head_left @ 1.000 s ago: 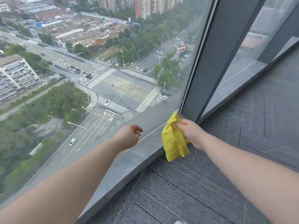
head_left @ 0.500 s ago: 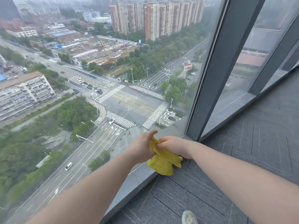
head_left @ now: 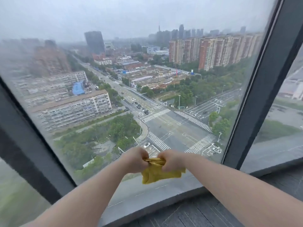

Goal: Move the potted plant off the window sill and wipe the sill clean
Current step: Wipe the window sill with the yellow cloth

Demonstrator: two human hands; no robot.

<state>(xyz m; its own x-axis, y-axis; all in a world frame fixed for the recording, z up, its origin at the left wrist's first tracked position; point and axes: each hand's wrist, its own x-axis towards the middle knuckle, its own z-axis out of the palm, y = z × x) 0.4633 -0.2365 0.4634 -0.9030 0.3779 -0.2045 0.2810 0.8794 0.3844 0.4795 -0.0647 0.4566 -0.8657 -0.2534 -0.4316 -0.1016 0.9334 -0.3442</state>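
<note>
Yellow cloth (head_left: 161, 173) is gripped w/ both hands, L hand (head_left: 135, 160) & R hand (head_left: 170, 159) curled round its top edge, above the sill (head_left: 147, 203). Prob. best folded flat before being pressed to sill. Counted: 1 cloth, 2 hands; no potted plant seen.

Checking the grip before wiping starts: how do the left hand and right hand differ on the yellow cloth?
The left hand pinches the cloth's bunched top edge from the left; the right hand grips it from the right. The yellow cloth hangs mostly under the right hand, little under the left hand. Both are curled on the cloth, held in front of the glass above the sill.
</note>
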